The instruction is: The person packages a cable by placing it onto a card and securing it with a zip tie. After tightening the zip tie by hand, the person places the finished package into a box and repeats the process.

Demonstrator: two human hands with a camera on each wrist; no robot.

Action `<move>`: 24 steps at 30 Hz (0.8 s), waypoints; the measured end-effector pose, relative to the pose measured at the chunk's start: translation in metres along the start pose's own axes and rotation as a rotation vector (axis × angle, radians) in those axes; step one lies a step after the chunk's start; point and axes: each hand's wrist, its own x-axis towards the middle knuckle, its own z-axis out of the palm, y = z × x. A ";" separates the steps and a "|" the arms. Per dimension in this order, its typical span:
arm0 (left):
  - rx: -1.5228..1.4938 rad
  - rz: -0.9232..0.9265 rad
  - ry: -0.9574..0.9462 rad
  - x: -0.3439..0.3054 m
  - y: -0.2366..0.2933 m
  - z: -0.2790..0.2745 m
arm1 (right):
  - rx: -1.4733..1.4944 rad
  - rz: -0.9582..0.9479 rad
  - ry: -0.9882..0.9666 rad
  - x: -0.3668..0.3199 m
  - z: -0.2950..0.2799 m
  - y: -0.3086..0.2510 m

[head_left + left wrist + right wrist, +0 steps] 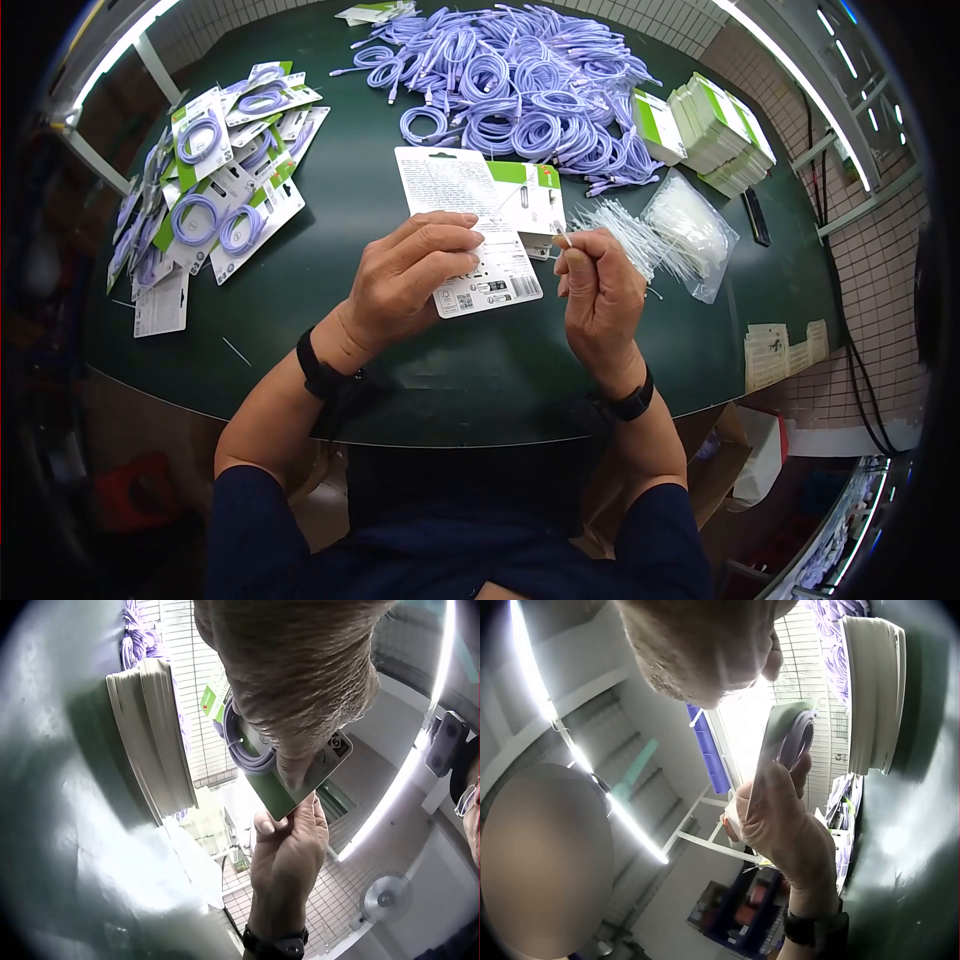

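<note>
My left hand [415, 265] grips a printed packaging card [490, 262], its text side facing up in the head view. On the card's other face, a coiled purple cable [244, 746] shows in the left wrist view, lying over a green part. My right hand [603, 300] is just right of the card, thumb and forefinger pinching the end of a thin white cable tie [563, 236]; most of it is hidden by the fingers. Behind the held card lies a stack of green and white cards [530, 195].
A large heap of coiled purple cables [520, 80] covers the table's back. Cards with cables attached [215, 180] pile up at left. Loose white cable ties [625, 235], a clear bag of ties [692, 230] and stacked cards [715, 125] are at right.
</note>
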 end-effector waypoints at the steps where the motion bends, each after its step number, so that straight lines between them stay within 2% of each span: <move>1: -0.002 -0.003 0.001 0.000 0.001 0.000 | 0.007 0.024 -0.001 -0.001 -0.001 0.000; 5: -0.005 0.001 0.013 0.004 0.001 0.001 | -0.028 0.088 -0.027 0.000 0.001 0.003; 13: -0.006 0.004 0.007 0.004 0.002 0.001 | -0.069 0.013 -0.020 0.000 0.002 0.009; 18: -0.006 -0.001 0.006 0.005 0.003 0.001 | -0.075 0.037 -0.027 0.002 0.001 0.010; 21: -0.006 -0.008 0.010 0.005 0.003 0.001 | -0.165 -0.180 -0.004 0.011 -0.003 0.007; 24: -0.010 -0.024 0.012 0.003 0.004 0.001 | -0.032 -0.097 -0.010 0.006 -0.007 -0.003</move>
